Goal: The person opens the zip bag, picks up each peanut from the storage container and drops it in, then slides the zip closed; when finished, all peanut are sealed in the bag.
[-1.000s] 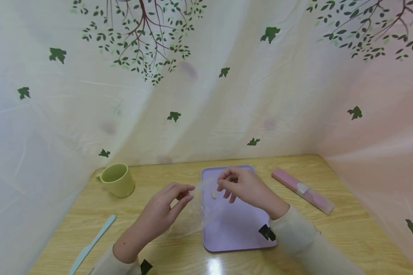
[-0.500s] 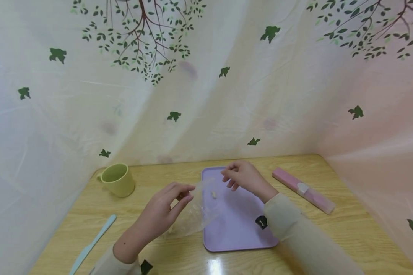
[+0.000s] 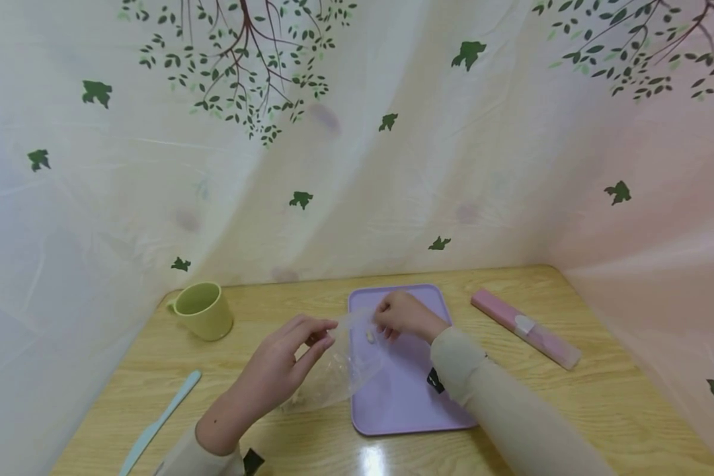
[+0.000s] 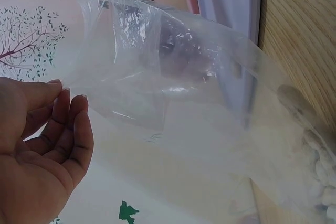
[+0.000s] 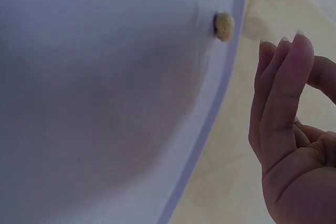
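Note:
A clear plastic bag (image 4: 194,103) hangs by its upper edge from my left hand (image 3: 282,360), whose thumb and fingertips pinch it. Several pale, rounded, nut-like pieces (image 4: 317,177) lie low in the bag in the left wrist view. At the bag's right edge, over the lilac tray (image 3: 410,410), is my right hand (image 3: 406,314). In the right wrist view its fingers (image 5: 278,98) are gently bent, and nothing shows between them. One small tan nut-like piece (image 5: 224,27) sits on the tray near its rim, seen through the bag in the head view.
A green mug (image 3: 205,314) stands at the back left of the wooden table (image 3: 297,439). A light blue spreading knife (image 3: 162,420) lies at the front left. Right of the tray lies a long pink case (image 3: 523,327). A printed curtain (image 3: 357,165) closes off the back and sides.
My right hand first drew back slightly from the bag, then came left again to the bag's edge. My left hand and the bag have stayed nearly still.

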{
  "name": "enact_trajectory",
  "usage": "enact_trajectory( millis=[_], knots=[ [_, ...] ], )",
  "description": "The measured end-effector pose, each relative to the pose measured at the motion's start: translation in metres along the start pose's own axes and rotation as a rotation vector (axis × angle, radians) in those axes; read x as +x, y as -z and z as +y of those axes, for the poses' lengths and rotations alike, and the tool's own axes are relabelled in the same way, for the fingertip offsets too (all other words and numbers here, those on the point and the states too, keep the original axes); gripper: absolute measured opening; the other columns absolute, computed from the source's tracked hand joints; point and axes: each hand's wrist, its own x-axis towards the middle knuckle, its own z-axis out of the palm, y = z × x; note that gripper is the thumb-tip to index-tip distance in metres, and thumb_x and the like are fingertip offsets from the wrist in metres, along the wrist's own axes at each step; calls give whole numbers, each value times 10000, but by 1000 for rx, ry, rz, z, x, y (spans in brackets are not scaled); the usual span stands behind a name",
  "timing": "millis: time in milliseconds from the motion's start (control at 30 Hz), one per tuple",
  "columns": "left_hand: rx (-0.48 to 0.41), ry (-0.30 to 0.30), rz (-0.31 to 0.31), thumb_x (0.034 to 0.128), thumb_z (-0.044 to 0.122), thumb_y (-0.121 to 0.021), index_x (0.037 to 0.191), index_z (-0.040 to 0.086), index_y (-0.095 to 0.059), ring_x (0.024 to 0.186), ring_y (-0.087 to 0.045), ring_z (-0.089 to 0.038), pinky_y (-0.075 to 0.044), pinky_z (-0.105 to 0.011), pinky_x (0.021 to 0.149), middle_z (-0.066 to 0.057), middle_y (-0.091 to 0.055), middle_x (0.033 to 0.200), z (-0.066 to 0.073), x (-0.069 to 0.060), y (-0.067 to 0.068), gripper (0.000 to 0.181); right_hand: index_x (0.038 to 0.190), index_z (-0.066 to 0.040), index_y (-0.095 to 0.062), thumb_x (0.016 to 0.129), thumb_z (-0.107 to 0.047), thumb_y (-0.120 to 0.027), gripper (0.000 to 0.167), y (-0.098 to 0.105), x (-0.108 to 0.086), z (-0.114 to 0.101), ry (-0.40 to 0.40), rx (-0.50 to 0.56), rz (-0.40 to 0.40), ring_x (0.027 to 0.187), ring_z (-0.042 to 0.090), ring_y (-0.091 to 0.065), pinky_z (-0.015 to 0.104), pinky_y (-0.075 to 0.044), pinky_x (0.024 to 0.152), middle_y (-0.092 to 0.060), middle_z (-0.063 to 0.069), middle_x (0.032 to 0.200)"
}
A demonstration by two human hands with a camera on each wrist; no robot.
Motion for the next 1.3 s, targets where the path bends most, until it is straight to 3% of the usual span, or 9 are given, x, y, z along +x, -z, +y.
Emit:
enact_trajectory(
  millis=[133, 267, 533, 833, 933, 1033, 1100, 1300],
  knots=[
    [-5, -1, 3, 1005, 119, -748, 1267, 110, -735, 931, -682, -53, -565, -191, 728, 57, -728, 1049, 0, 0, 0, 262, 920, 6, -751, 989, -76, -650, 148, -8, 7, 1, 0, -94, -20, 591, 145, -647, 272, -580, 594, -687, 49, 709],
    [-6, 2, 2, 1007, 122, -747, 1262, 105, -737, 934, -685, -54, -577, -201, 745, 52, -735, 1053, 1, 0, 1, 256, 729, -44, -696, 949, -63, -674, 222, -13, 11, 0, 3, -158, -27, 508, 125, -578, 231, -496, 516, -621, 18, 592],
    [-3, 23, -7, 1013, 138, -742, 1262, 104, -738, 933, -679, -52, -567, -193, 730, 54, -734, 1049, 2, 0, 0, 251, 767, -48, -639, 918, -114, -761, 205, -19, 12, -1, -10, -219, -18, 484, 115, -560, 218, -466, 502, -604, 11, 603],
    [-1, 12, 6, 1004, 115, -748, 1258, 89, -739, 924, -678, -52, -572, -194, 735, 47, -737, 1046, 0, -1, 0, 255, 550, -153, -522, 811, -86, -715, 331, -23, 14, -7, 10, -300, -44, 443, 114, -518, 222, -414, 484, -541, -33, 480],
    [-5, 14, 3, 1007, 118, -745, 1260, 90, -739, 928, -676, -49, -578, -198, 744, 48, -735, 1049, 1, -1, 0, 255, 600, -151, -560, 828, -151, -720, 278, -21, 18, 1, 42, -272, -33, 493, 123, -543, 244, -437, 523, -574, -33, 520],
    [-5, 6, 6, 1004, 102, -744, 1262, 89, -738, 923, -674, -50, -575, -199, 742, 51, -731, 1045, 1, 0, 0, 258, 661, -130, -600, 892, -181, -704, 258, -16, 15, 2, 38, -168, -19, 556, 145, -584, 270, -492, 574, -620, -6, 594],
    [-1, 2, 8, 998, 88, -748, 1261, 95, -738, 918, -673, -48, -573, -199, 743, 56, -729, 1042, 1, 0, 0, 264, 770, -78, -678, 919, -132, -690, 159, -11, 5, -7, 7, -56, 0, 620, 172, -631, 305, -558, 620, -685, 48, 691],
    [2, -5, 13, 990, 67, -753, 1254, 97, -740, 905, -673, -50, -571, -201, 737, 60, -725, 1028, 0, 0, -1, 266, 1050, -53, -752, 1009, -228, -669, 198, 10, -20, -22, 23, 167, 53, 693, 182, -702, 346, -640, 697, -781, 89, 914]
  ],
)
